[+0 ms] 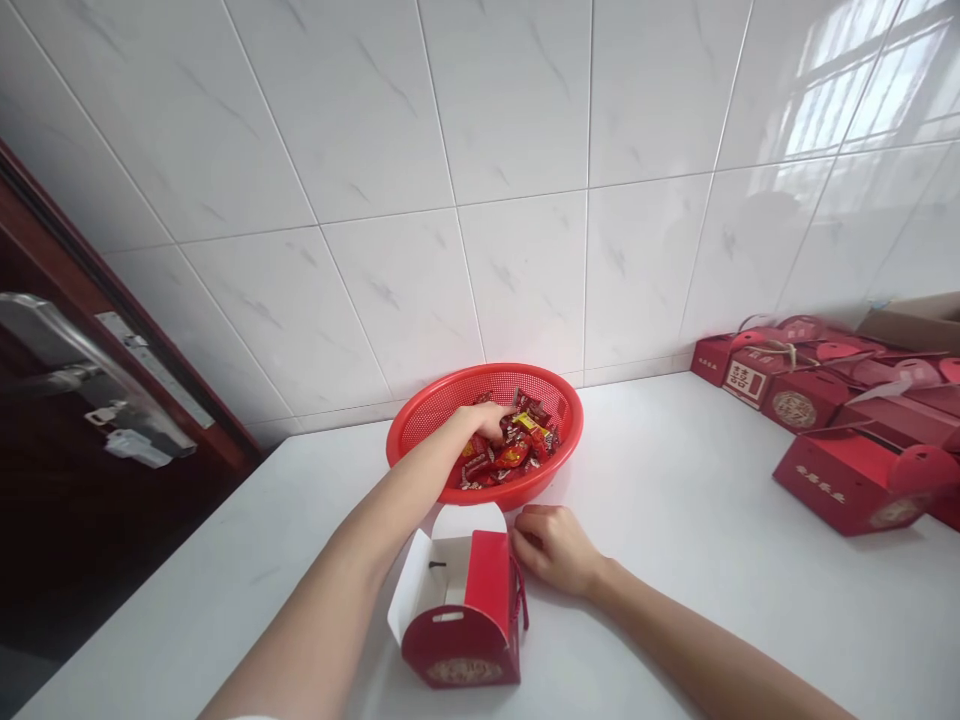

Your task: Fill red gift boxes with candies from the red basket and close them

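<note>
My left hand (489, 421) reaches into a red plastic basket (420, 410) and touches the wrapped candies (517, 455) heaped there. Its fingertips are hidden among the wrappers, so their grip cannot be made out. In front of the basket stands a small red gift box (461, 650), its top flaps spread and its white inside showing. A dark red cord (520, 597) hangs at the box's right side. Resting on the table just right of the box is my right hand (555, 550), its fingers curled closed with nothing visible in them.
Several red gift boxes (847, 480) crowd the right side of the white table (660, 480), with a brown cardboard box (919, 322) behind them. A tiled wall (525, 280) borders the table's back. At left is a dark door with a metal handle (97, 370) and keys.
</note>
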A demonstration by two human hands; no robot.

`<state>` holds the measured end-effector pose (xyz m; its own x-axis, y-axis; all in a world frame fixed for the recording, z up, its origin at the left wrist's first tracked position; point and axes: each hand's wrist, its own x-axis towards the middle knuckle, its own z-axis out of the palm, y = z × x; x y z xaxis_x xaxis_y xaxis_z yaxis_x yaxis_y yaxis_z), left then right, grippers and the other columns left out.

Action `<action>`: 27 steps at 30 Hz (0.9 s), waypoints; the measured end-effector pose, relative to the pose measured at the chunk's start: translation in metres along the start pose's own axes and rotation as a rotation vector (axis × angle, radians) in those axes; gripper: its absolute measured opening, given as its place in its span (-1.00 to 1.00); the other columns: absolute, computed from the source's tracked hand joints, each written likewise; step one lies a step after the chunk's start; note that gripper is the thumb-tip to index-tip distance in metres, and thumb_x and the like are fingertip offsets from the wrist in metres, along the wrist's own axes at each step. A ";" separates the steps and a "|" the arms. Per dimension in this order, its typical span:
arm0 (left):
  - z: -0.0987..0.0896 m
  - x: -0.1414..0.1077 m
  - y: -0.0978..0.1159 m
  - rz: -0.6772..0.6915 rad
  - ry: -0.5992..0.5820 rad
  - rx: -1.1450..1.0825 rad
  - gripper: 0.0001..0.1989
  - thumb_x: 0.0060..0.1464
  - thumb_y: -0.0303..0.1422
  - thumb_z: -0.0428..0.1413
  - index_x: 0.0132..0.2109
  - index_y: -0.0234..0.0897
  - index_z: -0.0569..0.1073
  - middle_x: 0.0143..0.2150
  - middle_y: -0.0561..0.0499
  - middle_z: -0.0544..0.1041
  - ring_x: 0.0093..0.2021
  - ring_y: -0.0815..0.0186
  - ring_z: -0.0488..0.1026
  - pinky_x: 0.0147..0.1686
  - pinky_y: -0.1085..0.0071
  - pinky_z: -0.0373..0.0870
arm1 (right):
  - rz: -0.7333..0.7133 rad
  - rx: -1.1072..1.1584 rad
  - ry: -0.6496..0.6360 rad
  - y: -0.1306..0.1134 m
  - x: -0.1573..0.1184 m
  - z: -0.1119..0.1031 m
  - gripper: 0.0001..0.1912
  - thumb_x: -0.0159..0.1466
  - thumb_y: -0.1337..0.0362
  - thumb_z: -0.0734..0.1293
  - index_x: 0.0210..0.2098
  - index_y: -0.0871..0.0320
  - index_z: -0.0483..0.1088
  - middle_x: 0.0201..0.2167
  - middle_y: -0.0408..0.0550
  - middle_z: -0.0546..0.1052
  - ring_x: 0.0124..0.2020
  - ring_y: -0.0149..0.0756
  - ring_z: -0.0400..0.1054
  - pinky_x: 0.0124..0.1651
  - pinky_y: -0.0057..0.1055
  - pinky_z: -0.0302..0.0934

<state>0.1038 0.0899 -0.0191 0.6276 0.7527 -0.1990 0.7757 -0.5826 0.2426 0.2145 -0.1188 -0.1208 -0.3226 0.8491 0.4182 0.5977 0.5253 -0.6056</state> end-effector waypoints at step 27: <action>-0.004 -0.101 0.001 0.285 0.236 -1.105 -0.46 -0.10 -0.34 0.35 0.09 -0.24 0.51 0.12 -0.15 0.53 0.01 0.14 0.51 -0.06 0.26 0.50 | 0.056 0.264 0.405 -0.022 0.006 -0.024 -0.57 0.43 0.07 0.11 -0.49 0.12 0.28 -0.58 -0.12 0.40 -0.57 -0.40 0.21 -0.46 -0.44 0.14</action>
<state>0.0409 0.0150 0.0044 0.6519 0.7435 0.1493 0.0551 -0.2428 0.9685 0.2170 -0.1263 -0.0883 0.0478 0.8145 0.5782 0.3828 0.5197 -0.7638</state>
